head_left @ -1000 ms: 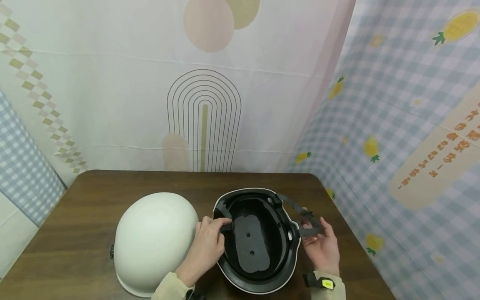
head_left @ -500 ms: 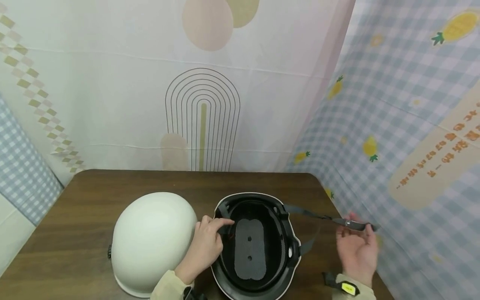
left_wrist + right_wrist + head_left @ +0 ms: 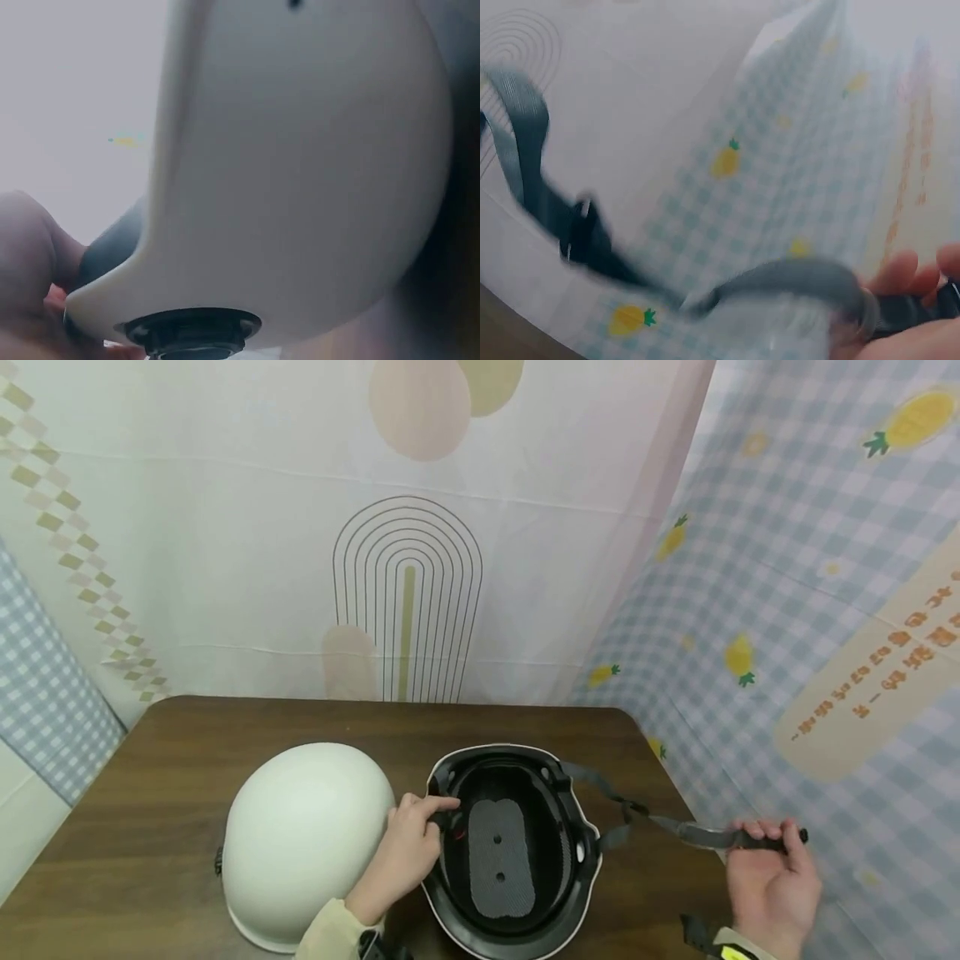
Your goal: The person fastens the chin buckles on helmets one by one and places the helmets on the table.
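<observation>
An upturned helmet (image 3: 551, 881) with a black inside and a grey pad lies on the table. At its left rim, my left hand (image 3: 397, 860) grips the edge, the index finger reaching over it. The left wrist view shows the white shell (image 3: 300, 172) close up, with part of that hand at the lower left. Off the helmet's right side, a dark chin strap (image 3: 693, 833) stretches out to my right hand (image 3: 776, 877), which holds its end by a black buckle piece (image 3: 904, 313). The strap's slider (image 3: 585, 236) hangs midway along it.
A second white helmet (image 3: 307, 843), dome up, stands just left of my left hand. The brown table (image 3: 480, 722) ends at the right beneath the right forearm's side. Patterned cloths (image 3: 525, 593) hang behind and to the right.
My right hand has moved right with the strap, drawing it out past the table edge. The helmet shifted slightly toward me earlier on. My left hand has stayed on the rim.
</observation>
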The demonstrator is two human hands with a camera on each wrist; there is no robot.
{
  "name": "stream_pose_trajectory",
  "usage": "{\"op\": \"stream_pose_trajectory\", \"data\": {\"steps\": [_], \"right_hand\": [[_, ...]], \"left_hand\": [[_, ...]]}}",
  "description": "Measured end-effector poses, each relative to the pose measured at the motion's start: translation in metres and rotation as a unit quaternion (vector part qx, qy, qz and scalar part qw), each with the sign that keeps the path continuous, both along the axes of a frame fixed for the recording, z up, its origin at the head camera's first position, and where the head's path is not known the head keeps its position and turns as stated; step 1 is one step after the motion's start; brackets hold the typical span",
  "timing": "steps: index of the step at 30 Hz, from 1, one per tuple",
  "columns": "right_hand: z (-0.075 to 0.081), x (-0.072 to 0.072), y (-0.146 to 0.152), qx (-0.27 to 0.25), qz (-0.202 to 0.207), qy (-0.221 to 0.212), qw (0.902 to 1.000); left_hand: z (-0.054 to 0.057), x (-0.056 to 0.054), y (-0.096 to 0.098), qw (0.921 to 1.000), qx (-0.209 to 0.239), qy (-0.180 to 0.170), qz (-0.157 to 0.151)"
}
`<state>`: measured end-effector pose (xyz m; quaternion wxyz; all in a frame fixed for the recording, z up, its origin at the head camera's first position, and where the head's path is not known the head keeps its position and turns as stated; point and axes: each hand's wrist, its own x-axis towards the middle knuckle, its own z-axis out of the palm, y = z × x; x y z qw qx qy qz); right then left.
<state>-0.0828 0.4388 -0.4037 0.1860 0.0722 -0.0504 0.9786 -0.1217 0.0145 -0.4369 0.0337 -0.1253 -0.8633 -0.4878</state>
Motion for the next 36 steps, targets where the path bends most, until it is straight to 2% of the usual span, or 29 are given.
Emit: {"op": "stream_pose_trajectory", "data": {"steps": [3,5,8,10,11,13,15,17,21,22,23,24,26,30,31,34,36], "right_hand": [[0.01,0.003,-0.014,0.038,0.039,0.039,0.9977],[0.017,0.003,-0.027,0.076,0.07,0.084,0.9911],[0.031,0.001,-0.051,0.181,0.078,0.13,0.9717],[0.04,-0.001,-0.069,0.275,0.062,0.134,0.9499],[0.044,-0.001,-0.078,0.335,0.045,0.124,0.9329],[0.05,-0.001,-0.097,0.439,0.01,0.094,0.8932],[0.054,-0.002,-0.112,0.513,-0.01,0.061,0.856],[0.055,-0.002,-0.125,0.555,-0.012,0.036,0.8313],[0.051,-0.004,-0.142,0.585,0.003,0.02,0.8108],[0.05,-0.005,-0.145,0.597,0.005,0.018,0.8018],[0.049,-0.005,-0.148,0.616,0.002,0.014,0.7878],[0.047,-0.005,-0.15,0.635,0.002,0.014,0.7724],[0.045,-0.006,-0.155,0.68,0.01,0.01,0.7329],[0.04,-0.009,-0.165,0.766,0.05,-0.013,0.6408],[0.039,-0.009,-0.167,0.78,0.061,-0.019,0.6223],[0.036,-0.011,-0.174,0.811,0.089,-0.034,0.5776],[0.035,-0.011,-0.178,0.824,0.1,-0.039,0.5558]], "left_hand": [[0.005,-0.001,-0.001,0.9963,0.072,-0.047,-0.012],[0.009,-0.002,-0.001,0.9879,0.138,-0.069,-0.02],[0.014,-0.003,0.0,0.9667,0.234,-0.099,-0.027],[0.017,-0.003,0.0,0.9511,0.282,-0.123,-0.021],[0.018,-0.003,0.0,0.9456,0.298,-0.13,-0.017],[0.018,-0.003,0.0,0.94,0.314,-0.132,-0.008],[0.017,-0.002,0.001,0.9419,0.314,-0.12,-0.001],[0.016,-0.002,0.001,0.9484,0.302,-0.097,-0.002],[0.015,-0.001,0.002,0.96,0.272,-0.065,-0.012],[0.015,-0.001,0.002,0.96,0.272,-0.065,-0.016],[0.015,0.0,0.002,0.9583,0.277,-0.069,-0.02],[0.016,0.0,0.003,0.9554,0.285,-0.074,-0.022],[0.017,0.001,0.004,0.9484,0.306,-0.079,-0.024],[0.021,0.001,0.006,0.9319,0.354,-0.077,-0.01],[0.021,0.001,0.007,0.9279,0.366,-0.074,-0.003],[0.022,-0.001,0.008,0.9145,0.396,-0.081,0.016],[0.022,-0.002,0.008,0.905,0.415,-0.09,0.025]]}}
